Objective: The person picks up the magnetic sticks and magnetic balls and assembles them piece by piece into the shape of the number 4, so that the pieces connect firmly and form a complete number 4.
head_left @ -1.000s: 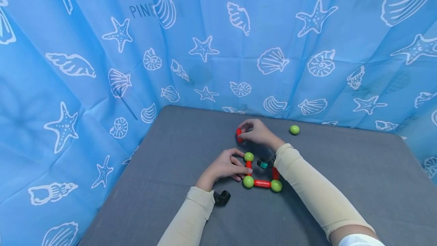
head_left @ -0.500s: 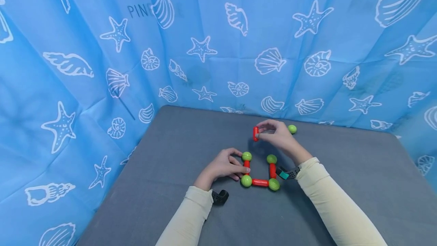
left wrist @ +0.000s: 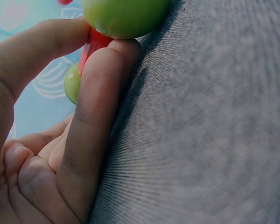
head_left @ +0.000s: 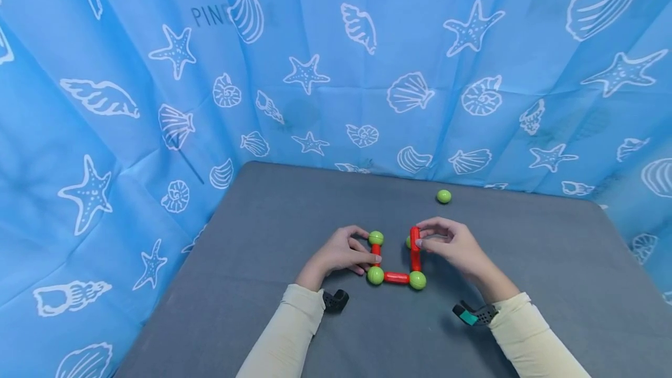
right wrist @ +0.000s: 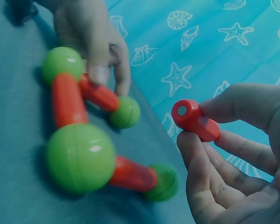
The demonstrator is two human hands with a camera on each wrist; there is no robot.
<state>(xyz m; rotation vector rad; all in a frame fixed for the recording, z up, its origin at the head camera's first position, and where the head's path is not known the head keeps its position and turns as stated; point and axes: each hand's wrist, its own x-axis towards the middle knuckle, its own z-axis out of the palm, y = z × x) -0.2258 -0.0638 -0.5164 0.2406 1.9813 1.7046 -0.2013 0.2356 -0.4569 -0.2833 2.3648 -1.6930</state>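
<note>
A three-sided figure of green balls and red magnetic rods lies on the grey cloth, its bottom rod [head_left: 396,277] running between two balls. My left hand [head_left: 340,254] pinches the left rod [head_left: 375,249] of it, fingertips close to the far-left ball [head_left: 375,238]. My right hand [head_left: 455,249] pinches a loose red magnetic rod [right wrist: 205,128] between thumb and fingers, raised above the figure's right side. A small metal disc shows in that rod's end in the right wrist view. From the head view, it partly covers the far-right ball [head_left: 408,242].
A single green ball [head_left: 443,196] lies toward the back of the grey-covered table [head_left: 294,203]. Behind and to the left hangs a blue curtain [head_left: 315,109] with white shells and starfish. Each wrist wears a black band.
My right hand has carried the loose rod from behind the figure rightward, then nearer to me, over the figure's right side. My left hand keeps its hold on the left rod.
</note>
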